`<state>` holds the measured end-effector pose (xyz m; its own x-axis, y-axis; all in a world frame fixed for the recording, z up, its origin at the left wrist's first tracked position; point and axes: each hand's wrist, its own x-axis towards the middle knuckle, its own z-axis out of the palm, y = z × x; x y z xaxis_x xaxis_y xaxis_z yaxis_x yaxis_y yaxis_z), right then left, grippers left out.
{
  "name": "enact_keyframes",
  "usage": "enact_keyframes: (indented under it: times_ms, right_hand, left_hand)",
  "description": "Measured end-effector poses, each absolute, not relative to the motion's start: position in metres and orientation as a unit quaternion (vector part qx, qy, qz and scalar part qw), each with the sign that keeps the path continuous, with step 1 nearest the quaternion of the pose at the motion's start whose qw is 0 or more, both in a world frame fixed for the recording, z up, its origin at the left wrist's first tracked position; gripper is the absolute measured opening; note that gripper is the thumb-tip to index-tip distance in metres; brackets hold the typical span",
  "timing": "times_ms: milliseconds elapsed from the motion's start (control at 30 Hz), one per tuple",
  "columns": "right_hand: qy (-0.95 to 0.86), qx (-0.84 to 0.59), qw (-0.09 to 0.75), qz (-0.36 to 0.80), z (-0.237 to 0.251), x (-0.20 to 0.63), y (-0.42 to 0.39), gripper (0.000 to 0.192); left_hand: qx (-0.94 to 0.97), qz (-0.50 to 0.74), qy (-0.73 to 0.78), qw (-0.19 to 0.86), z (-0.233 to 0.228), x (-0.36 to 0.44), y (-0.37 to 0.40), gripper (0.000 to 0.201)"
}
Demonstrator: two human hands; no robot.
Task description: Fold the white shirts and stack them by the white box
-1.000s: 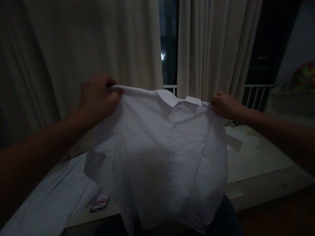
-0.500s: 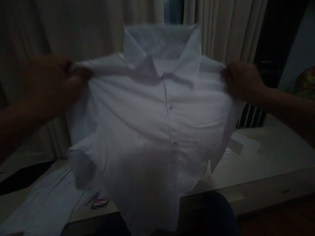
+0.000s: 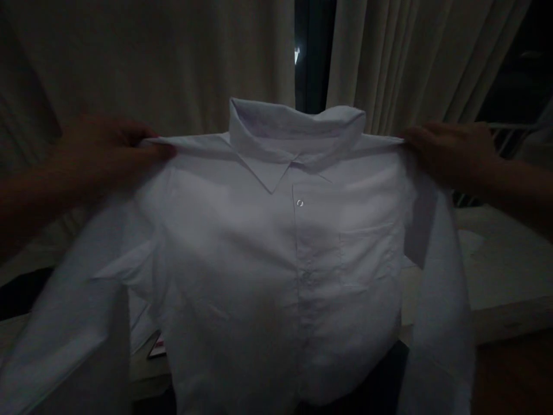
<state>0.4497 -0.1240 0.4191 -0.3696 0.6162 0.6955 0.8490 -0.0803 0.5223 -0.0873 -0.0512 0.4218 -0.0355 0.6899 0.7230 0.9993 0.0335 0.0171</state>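
Both shoulders of white buttoned cotton shirt (image 3: 276, 259) pinched, left hand (image 3: 108, 153) at 9 o'clock, right hand (image 3: 449, 153) at 3, held up front-facing, sleeves hanging; not yet laid flat or folded.

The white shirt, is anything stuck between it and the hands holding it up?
Nothing visible is. The left hand grips one shoulder of the white shirt directly, and the right hand grips the other shoulder. The shirt hangs in front of the curtains, with its sleeves loose at both sides.
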Motion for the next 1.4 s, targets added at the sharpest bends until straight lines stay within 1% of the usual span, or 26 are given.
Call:
enact_keyframes:
  times_ms: [67,133,233,333,433,500,567,633,667,700,733,767,833,900,933,967,1033,1067,1133,1200,1300,1367,1400]
  right_hand:
    - [-0.69,-0.548,0.091,-0.464,0.417,0.441,-0.092,0.055]
    - [-0.716,-0.547,0.06,-0.429,0.402,0.438,-0.052,0.06]
    - [-0.749,-0.563,-0.008,-0.35,0.36,0.436,0.014,0.056]
    - [-0.751,-0.603,-0.065,-0.261,0.303,0.43,0.077,0.05]
    - [-0.74,-0.648,-0.053,-0.173,0.239,0.416,0.127,0.053]
    - [-0.734,-0.667,-0.042,-0.125,0.193,0.405,0.149,0.047]
    - [-0.721,-0.687,-0.032,-0.083,0.148,0.391,0.156,0.042]
    - [-0.716,-0.697,-0.011,-0.036,0.109,0.376,0.141,0.047]
    - [-0.723,-0.691,0.002,-0.01,0.093,0.368,0.124,0.045]
    - [-0.739,-0.674,0.008,0.009,0.079,0.362,0.102,0.042]
    - [-0.756,-0.654,0.004,0.025,0.067,0.356,0.075,0.042]
    - [-0.769,-0.638,-0.004,0.037,0.058,0.353,0.044,0.046]
    - [-0.767,-0.641,-0.027,0.03,0.043,0.354,-0.022,0.061]
    - [-0.745,-0.665,-0.043,0.019,0.028,0.365,-0.084,0.071]
    - [-0.731,-0.68,-0.05,0.029,0.021,0.373,-0.11,0.072]
    - [-0.717,-0.693,-0.056,0.054,0.013,0.382,-0.132,0.068]
    - [-0.702,-0.705,-0.025,0.1,0.001,0.4,-0.163,0.049]
    - [-0.699,-0.705,0.002,0.118,-0.001,0.408,-0.171,0.044]
    - [-0.684,-0.712,0.056,0.148,0.007,0.424,-0.174,0.041]
    - [-0.659,-0.727,0.086,0.173,0.028,0.442,-0.165,0.035]
    - [-0.659,-0.725,0.086,0.181,0.075,0.481,-0.14,0.027]
    - [-0.68,-0.716,0.066,0.146,0.103,0.513,-0.123,0.024]
    - [-0.69,-0.715,0.066,0.097,0.115,0.53,-0.115,0.022]
  left_hand:
    - [-0.683,-0.255,-0.652,0.208,0.42,-0.083,-0.017,0.084]
    - [-0.709,-0.237,-0.64,0.178,0.395,-0.078,0.027,0.082]
    - [-0.722,-0.208,-0.64,0.158,0.325,-0.069,0.096,0.077]
    - [-0.704,-0.197,-0.673,0.114,0.249,-0.056,0.15,0.069]
    - [-0.688,-0.2,-0.694,0.07,0.183,-0.041,0.187,0.054]
    - [-0.679,-0.198,-0.704,0.058,0.145,-0.029,0.2,0.041]
    - [-0.653,-0.229,-0.719,0.064,0.109,-0.015,0.197,0.04]
    - [-0.649,-0.283,-0.704,0.062,0.076,0.001,0.173,0.045]
    - [-0.678,-0.299,-0.67,0.041,0.06,0.01,0.153,0.045]
    - [-0.723,-0.298,-0.623,0.007,0.045,0.019,0.129,0.04]
    - [-0.767,-0.278,-0.577,-0.029,0.032,0.028,0.103,0.036]
    - [-0.798,-0.253,-0.544,-0.052,0.019,0.036,0.075,0.037]
    - [-0.837,-0.178,-0.514,-0.066,-0.002,0.049,0.025,0.051]
    - [-0.839,-0.12,-0.527,-0.063,-0.018,0.055,-0.01,0.062]
    - [-0.837,-0.1,-0.535,-0.059,-0.025,0.056,-0.022,0.065]
    - [-0.834,-0.085,-0.543,-0.054,-0.03,0.056,-0.031,0.067]
    - [-0.833,-0.068,-0.547,-0.044,-0.037,0.054,-0.042,0.067]
    - [-0.834,-0.063,-0.547,-0.039,-0.038,0.053,-0.047,0.067]
    - [-0.835,-0.052,-0.547,-0.033,-0.039,0.05,-0.057,0.067]
    - [-0.834,-0.041,-0.549,-0.031,-0.038,0.047,-0.068,0.067]
    - [-0.834,-0.033,-0.55,-0.026,-0.035,0.044,-0.086,0.066]
    - [-0.834,-0.033,-0.551,-0.025,-0.034,0.041,-0.094,0.065]
    - [-0.834,-0.033,-0.55,-0.026,-0.033,0.04,-0.097,0.065]
